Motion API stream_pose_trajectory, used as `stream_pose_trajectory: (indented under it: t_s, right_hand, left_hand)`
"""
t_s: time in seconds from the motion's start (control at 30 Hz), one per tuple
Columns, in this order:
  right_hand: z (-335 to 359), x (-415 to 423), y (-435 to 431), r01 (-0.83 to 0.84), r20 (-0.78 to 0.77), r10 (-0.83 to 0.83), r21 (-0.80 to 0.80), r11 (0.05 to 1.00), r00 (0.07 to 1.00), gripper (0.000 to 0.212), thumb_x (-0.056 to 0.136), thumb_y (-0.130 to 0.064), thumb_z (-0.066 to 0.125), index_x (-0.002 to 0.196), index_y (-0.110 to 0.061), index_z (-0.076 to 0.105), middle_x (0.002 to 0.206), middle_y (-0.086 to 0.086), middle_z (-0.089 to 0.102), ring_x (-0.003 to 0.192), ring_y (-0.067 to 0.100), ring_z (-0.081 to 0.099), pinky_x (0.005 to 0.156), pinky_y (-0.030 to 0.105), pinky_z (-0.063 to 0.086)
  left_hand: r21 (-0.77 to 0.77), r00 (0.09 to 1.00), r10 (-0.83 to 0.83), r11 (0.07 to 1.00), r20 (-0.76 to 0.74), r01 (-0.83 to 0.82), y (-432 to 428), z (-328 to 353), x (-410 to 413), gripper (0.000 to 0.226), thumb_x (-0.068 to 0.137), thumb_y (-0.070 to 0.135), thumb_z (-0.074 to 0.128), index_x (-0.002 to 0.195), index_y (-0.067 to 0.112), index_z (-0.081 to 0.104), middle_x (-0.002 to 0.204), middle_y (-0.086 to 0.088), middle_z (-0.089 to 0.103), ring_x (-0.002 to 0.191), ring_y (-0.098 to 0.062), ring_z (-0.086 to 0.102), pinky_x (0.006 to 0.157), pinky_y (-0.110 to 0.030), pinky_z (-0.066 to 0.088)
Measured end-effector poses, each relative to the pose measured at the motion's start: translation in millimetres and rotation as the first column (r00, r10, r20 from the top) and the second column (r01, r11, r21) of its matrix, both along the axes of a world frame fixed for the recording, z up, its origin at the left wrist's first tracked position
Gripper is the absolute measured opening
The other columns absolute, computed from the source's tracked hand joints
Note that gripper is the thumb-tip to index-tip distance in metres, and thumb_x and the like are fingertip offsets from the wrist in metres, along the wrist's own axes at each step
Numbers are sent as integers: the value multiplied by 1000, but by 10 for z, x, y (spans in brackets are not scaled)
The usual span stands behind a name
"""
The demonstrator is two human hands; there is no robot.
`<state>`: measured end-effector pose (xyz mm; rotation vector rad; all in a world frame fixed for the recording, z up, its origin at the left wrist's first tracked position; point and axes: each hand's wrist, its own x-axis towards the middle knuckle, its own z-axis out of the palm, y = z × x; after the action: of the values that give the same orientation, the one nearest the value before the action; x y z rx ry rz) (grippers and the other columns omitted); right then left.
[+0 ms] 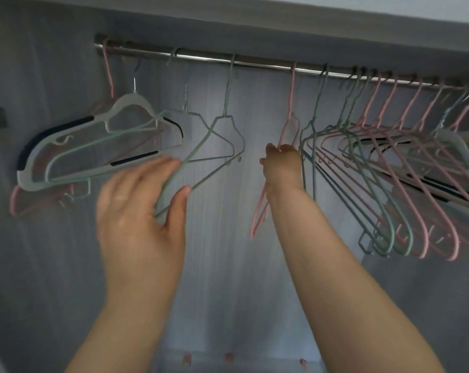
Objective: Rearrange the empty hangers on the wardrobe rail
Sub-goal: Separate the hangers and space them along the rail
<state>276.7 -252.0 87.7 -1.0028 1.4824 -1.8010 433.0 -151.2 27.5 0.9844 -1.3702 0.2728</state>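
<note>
- Below the rail [268, 65], L end: plastic hanger group [131, 100] is hanging tilted. It is looking light and stiff.
- Below rail, left of ctr: left hand [139, 211] is pinching green wire hanger [226, 103] at lower corner, thumb vs fingers. Hook is sitting on rail. Thin wire is prob. flexing, so gripping nr neck is giving better control.
- Below rail ctr: right hand [281, 165] is curling round pink hanger [291, 125]; grip partly hidden.
- Under rail R half: packed hanger bunch [384, 157] is overlapping, so snag risk.
</note>
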Motion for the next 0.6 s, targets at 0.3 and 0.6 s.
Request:
stream_pose_trajectory:
  t_s: [0.3, 0.6]
  right_hand:
    - [-288, 190, 677, -16, -568, -115, -220, 975, 815, 61, 91, -10, 48, 145, -18, 20, 153, 1, 14, 141, 13, 14, 105, 8, 11]
    - [-373, 483, 1131, -203, -804, -44, -202, 958, 593, 57, 91, -9, 47, 144, -16, 26, 149, -6, 23, 128, -7, 15, 96, -10, 1]
  left_hand:
    - [422, 983, -174, 888, -60, 183, -400, -198, -55, 40, 93, 15, 40, 133, 18, 38, 123, -7, 60, 106, -27, 59, 86, -30, 43]
    - [441, 946, -187, 896, 265, 54, -533, -256, -322, 37, 90, 26, 46, 126, 23, 44, 113, 3, 64, 97, -17, 62, 67, -13, 32]
